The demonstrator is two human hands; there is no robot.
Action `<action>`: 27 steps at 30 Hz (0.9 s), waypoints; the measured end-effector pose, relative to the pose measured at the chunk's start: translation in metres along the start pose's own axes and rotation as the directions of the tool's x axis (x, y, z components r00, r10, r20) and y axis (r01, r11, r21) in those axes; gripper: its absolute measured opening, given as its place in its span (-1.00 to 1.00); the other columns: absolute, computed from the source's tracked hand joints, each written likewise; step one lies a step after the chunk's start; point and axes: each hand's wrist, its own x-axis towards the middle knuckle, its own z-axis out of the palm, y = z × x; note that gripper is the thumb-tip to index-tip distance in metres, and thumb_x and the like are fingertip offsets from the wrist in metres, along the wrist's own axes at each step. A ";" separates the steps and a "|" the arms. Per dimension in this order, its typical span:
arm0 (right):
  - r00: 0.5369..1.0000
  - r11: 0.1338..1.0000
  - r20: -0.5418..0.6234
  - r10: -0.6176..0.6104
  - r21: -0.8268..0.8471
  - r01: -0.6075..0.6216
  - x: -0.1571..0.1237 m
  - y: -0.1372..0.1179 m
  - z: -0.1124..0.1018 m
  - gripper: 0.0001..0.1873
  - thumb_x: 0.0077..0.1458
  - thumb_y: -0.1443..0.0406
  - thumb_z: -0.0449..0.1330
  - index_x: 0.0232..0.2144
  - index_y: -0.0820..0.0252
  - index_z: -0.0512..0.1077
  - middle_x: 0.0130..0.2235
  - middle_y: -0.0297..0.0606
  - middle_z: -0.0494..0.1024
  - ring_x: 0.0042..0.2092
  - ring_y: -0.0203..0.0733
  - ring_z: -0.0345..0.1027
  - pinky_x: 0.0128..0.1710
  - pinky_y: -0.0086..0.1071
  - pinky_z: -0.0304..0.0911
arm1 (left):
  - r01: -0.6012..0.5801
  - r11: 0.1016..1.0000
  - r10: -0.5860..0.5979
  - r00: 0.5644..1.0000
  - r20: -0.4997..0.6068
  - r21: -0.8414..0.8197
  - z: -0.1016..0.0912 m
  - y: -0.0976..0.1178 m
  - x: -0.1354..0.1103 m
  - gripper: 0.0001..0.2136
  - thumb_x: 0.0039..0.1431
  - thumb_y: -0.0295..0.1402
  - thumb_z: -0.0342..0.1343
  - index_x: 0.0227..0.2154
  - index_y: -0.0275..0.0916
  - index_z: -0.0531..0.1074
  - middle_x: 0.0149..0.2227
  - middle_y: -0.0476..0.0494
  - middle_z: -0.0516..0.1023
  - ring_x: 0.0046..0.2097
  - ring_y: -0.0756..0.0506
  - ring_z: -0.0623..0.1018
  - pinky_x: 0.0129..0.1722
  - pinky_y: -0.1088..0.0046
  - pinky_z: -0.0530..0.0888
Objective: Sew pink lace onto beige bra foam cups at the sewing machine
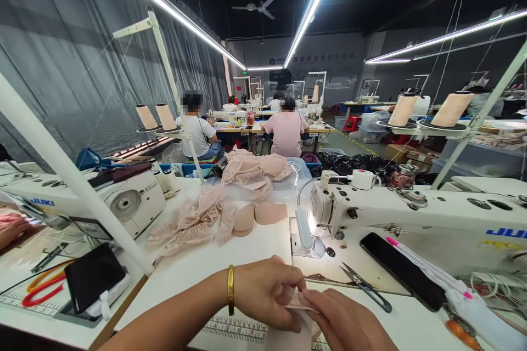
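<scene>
My left hand [267, 290], with a gold bangle on the wrist, is closed on a pale fabric piece [290, 337] in front of the sewing machine. My right hand [346, 315] meets it from the right, its fingers pinching the same piece near its upper edge. The fabric hangs down over the ruler markings [236, 329] at the table's front edge; its full shape is partly hidden by my fingers. Beyond my hands lie beige bra cups [244, 221] and a heap of beige lace [193, 222].
The sewing machine [382, 214] stands to the right, its lamp [304, 227] lit. Thread snips [366, 287] and a black phone [401, 270] lie before it. More lace pieces [255, 170] rest on a clear bin behind. At far left, another person's hand [14, 227] shows.
</scene>
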 end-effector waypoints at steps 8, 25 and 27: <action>0.984 0.976 -0.058 -0.167 -0.152 0.157 0.034 0.036 0.021 -0.49 0.33 0.47 0.12 0.19 -0.10 0.49 0.00 -0.23 0.72 -0.11 -0.08 0.65 -0.12 -0.23 0.51 | -0.017 0.667 0.352 0.888 -0.295 0.745 -0.003 -0.036 0.010 -0.83 0.29 -0.52 -0.02 -0.38 -0.16 0.38 -0.48 -0.06 0.45 -0.44 -0.08 0.35 -0.18 0.28 0.31; 0.871 0.876 0.409 -0.271 -0.270 0.399 0.031 0.122 -0.008 -0.55 0.23 0.52 0.04 0.06 0.11 0.51 -0.17 -0.16 0.66 -0.21 -0.10 0.53 -0.30 -0.36 0.49 | -0.152 0.589 0.389 0.914 -0.114 0.794 0.035 -0.096 0.082 -0.82 0.17 -0.47 0.15 -0.49 -0.20 0.29 -0.34 -0.15 0.51 -0.30 -0.13 0.38 -0.26 0.23 0.27; 0.858 0.867 0.437 -0.271 -0.277 0.414 0.032 0.121 -0.009 -0.55 0.22 0.53 0.03 0.04 0.11 0.50 -0.26 -0.19 0.60 -0.29 -0.14 0.47 -0.37 -0.41 0.44 | -0.152 0.593 0.395 0.911 -0.121 0.791 0.037 -0.097 0.079 -0.84 0.19 -0.45 0.15 -0.46 -0.20 0.29 -0.34 -0.11 0.49 -0.28 -0.12 0.36 -0.22 0.23 0.29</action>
